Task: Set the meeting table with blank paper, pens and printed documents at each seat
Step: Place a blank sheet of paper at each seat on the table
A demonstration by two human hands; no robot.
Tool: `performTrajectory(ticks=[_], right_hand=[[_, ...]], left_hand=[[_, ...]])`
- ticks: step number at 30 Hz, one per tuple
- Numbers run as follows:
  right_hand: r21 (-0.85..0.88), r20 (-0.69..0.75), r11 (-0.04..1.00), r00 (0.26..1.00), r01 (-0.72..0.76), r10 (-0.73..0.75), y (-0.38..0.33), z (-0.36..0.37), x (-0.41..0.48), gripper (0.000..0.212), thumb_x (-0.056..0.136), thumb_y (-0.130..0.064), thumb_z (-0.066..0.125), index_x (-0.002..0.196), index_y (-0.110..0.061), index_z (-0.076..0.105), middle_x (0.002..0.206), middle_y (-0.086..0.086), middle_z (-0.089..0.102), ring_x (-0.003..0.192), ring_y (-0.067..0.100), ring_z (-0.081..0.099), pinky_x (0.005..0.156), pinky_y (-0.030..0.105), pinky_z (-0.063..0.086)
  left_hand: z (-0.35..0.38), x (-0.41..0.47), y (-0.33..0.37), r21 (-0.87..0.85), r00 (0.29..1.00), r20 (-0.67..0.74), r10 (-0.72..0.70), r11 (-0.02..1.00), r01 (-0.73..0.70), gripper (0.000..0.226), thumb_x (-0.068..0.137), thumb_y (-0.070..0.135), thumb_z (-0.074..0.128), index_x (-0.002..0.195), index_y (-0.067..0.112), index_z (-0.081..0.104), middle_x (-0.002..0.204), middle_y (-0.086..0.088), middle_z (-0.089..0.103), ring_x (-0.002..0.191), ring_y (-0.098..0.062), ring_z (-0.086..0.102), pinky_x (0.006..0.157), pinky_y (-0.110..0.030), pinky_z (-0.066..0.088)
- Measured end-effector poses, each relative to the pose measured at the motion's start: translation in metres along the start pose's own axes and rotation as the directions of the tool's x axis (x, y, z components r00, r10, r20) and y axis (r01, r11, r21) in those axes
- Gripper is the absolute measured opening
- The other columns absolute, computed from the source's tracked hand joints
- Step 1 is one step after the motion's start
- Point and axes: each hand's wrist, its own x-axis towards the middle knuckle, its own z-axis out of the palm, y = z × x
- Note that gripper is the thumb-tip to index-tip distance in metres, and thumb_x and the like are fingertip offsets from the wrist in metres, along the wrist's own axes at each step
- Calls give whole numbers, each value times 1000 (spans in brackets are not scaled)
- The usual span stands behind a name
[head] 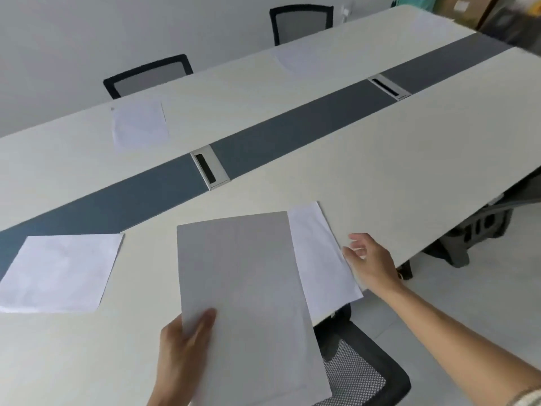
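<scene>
Paper stack (243,288) pinched in left hand (178,356) over counter (351,159). Right hand (371,262) loose, fingers straight, at right edge of laid sheet (319,250).

Beyond the left hand (181,347) and right hand (371,259) ran a long off-white meeting table (380,159) with a dark grey centre strip (292,124) holding two silver cable hatches (209,170) (388,87). Two black mesh-backed chairs (147,74) (301,23) stood on its far side against a plain pale grey wall (73,33). Below the right hand, another black mesh chair (360,367) stood on pale tiled floor (468,288).
</scene>
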Motion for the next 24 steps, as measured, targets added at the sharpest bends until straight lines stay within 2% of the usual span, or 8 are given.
performTrajectory(ticks=[2, 4, 6, 8, 11, 14, 20, 24], right_hand=[[243, 58, 970, 998, 1, -16, -4, -20, -35, 18, 93, -29, 62, 108, -18, 65, 100, -3, 70, 88, 12, 68, 77, 25, 49], [415, 119, 910, 993, -30, -22, -1, -41, -69, 13, 95, -27, 60, 97, -17, 68, 92, -1, 73, 77, 12, 71, 65, 23, 50], [483, 152, 874, 988, -57, -19, 11, -63, -96, 18, 96, -30, 56, 95, -17, 69, 89, 0, 74, 76, 14, 72, 61, 24, 49], [509, 167, 858, 986, -67, -22, 31, -87, -118, 22, 96, -35, 55, 94, -19, 71, 83, -3, 74, 75, 12, 70, 61, 23, 49], [524, 160, 848, 987, -74, -13, 75, -121, -143, 32, 93, -38, 60, 65, -23, 57, 57, -8, 46, 55, 10, 47, 55, 19, 40], [547, 121, 833, 992, -86, 23, 122, -162, -160, 49, 92, -27, 64, 48, -27, 42, 52, -13, 28, 50, 6, 28, 50, 15, 24], [587, 36, 795, 986, -152, 162, 227, -241, -194, 37, 93, -24, 63, 73, 4, 50, 67, 2, 44, 64, 13, 43, 62, 27, 33], [555, -181, 822, 945, -129, 271, 278, -289, -204, 36, 96, -21, 56, 73, 4, 46, 61, -1, 39, 55, 13, 36, 54, 27, 30]], left_hand=[[22, -5, 13, 2, 999, 41, 17, 1000, -17, 33, 88, 17, 66, 58, 3, 64, 42, 1, 57, 37, -6, 46, 41, -22, 39], [46, -15, 22, 21, 995, 94, 27, 999, -29, 34, 88, 19, 67, 60, 1, 65, 46, -3, 61, 43, -13, 51, 46, -30, 44], [73, -32, 35, 28, 989, 139, 45, 998, -49, 30, 88, 20, 67, 65, 2, 68, 58, -8, 70, 52, -21, 61, 53, -42, 53], [103, -55, 47, 25, 980, 180, 83, 996, -89, 26, 89, 19, 66, 68, 4, 70, 66, -8, 74, 56, -19, 66, 55, -43, 55], [151, -99, 59, 13, 970, 221, 100, 994, -106, 23, 89, 18, 65, 69, 6, 71, 64, -3, 74, 57, -15, 69, 48, -29, 52], [207, -146, 65, 1, 953, 284, 102, 994, -107, 21, 89, 17, 65, 72, 8, 72, 67, -3, 75, 70, -26, 73, 62, -41, 57], [311, -228, 78, -6, 849, 506, 154, 985, -175, 21, 93, 18, 58, 81, 10, 73, 73, -3, 77, 68, -20, 73, 60, -32, 55], [369, -251, 94, 0, 758, 618, 211, 964, -268, 28, 91, 24, 63, 67, 14, 72, 61, -3, 71, 53, -20, 63, 53, -32, 46]])
